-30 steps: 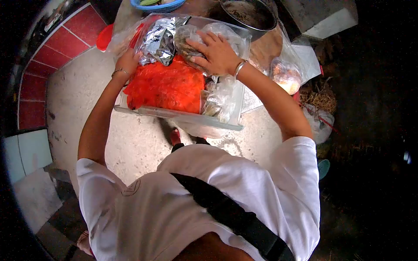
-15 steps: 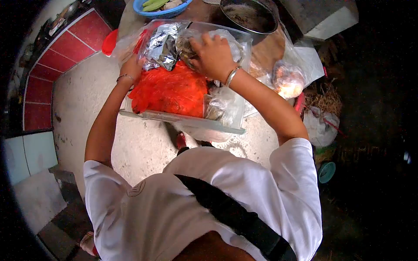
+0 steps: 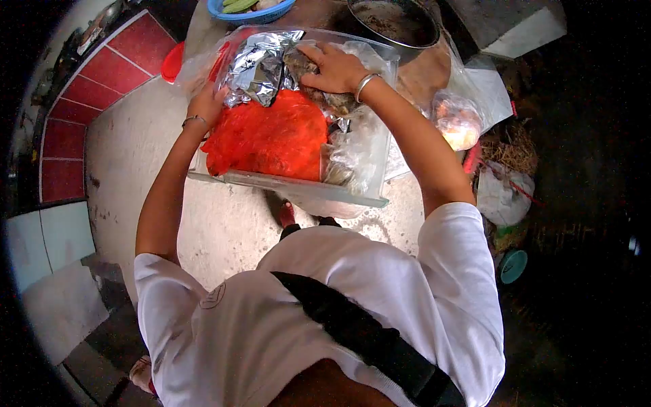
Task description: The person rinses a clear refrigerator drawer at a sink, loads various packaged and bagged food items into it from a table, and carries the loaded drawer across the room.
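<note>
A clear plastic drawer (image 3: 285,182) holds a red plastic bag (image 3: 268,136), a silver foil pouch (image 3: 256,64) and clear plastic bags (image 3: 352,159). My left hand (image 3: 205,107) is closed at the drawer's left side, beside the pouch; its fingertips are partly hidden. Inside the drawer's far right part, my right hand (image 3: 337,70) lies with fingers apart on a clear bag with dark contents (image 3: 300,64). I cannot make out what that bag contains.
The drawer rests on a brown table (image 3: 417,81). Beyond it are a blue basket (image 3: 261,15) with green vegetables and a dark round pan (image 3: 397,24). A knotted clear bag (image 3: 456,122) is at the right. A red bowl (image 3: 173,62) shows at the left.
My right hand has moved slightly right and flattened over the dark-filled bag. The silver pouch has shifted and creased. My left hand stays at the drawer's left side.
</note>
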Demonstrator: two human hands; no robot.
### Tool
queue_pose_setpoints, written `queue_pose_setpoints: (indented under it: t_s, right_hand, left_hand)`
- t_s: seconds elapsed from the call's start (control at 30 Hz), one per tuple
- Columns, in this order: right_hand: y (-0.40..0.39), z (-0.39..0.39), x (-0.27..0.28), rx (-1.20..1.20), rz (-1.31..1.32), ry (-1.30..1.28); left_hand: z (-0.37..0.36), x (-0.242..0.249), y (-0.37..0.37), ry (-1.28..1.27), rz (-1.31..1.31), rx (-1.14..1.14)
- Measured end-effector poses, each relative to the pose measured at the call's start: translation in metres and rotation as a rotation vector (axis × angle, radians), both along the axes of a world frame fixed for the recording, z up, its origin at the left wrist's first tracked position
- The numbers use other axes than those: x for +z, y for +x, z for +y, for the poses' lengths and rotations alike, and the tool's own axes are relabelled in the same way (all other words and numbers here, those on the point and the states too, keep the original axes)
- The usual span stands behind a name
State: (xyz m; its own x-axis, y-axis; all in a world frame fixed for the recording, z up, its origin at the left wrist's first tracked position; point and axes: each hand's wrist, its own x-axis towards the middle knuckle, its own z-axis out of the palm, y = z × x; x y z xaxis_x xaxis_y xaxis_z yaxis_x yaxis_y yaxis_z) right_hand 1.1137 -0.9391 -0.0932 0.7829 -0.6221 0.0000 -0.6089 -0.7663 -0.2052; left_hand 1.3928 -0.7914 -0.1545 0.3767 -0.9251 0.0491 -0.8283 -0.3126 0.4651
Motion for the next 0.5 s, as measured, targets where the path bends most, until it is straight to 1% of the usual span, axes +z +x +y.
queue_pose_setpoints:
  t_s: [0.1,0.2,0.3,0.33,0.4,0.43,0.5]
  right_hand:
    - [0.003,0.002,-0.007,-0.01,0.018,0.04]
    - [-0.006,0.008,-0.008,0.046,-0.001,0.02]
    - [-0.017,0.008,0.018,0.07,0.024,0.113]
    - [-0.021,0.004,0.027,0.085,-0.038,0.076]
    - [-0.024,-0.008,0.047,0.042,0.108,-0.107]
    - [-0.027,-0.016,0.048,0.021,0.182,-0.199]
    - [-0.038,-0.034,0.027,0.159,0.04,-0.317]
  left_hand:
    - [0.006,0.007,-0.005,0.017,-0.002,0.013]
    - [0.012,-0.004,-0.008,-0.01,0.005,0.013]
    - [0.013,-0.016,-0.002,0.107,-0.03,0.005]
    - [0.011,-0.017,-0.001,0.05,-0.037,-0.011]
    - [0.006,-0.011,0.001,-0.065,-0.049,-0.043]
    - [0.003,-0.009,0.001,-0.061,-0.07,-0.037]
    - [0.002,-0.003,-0.002,-0.042,-0.111,-0.03]
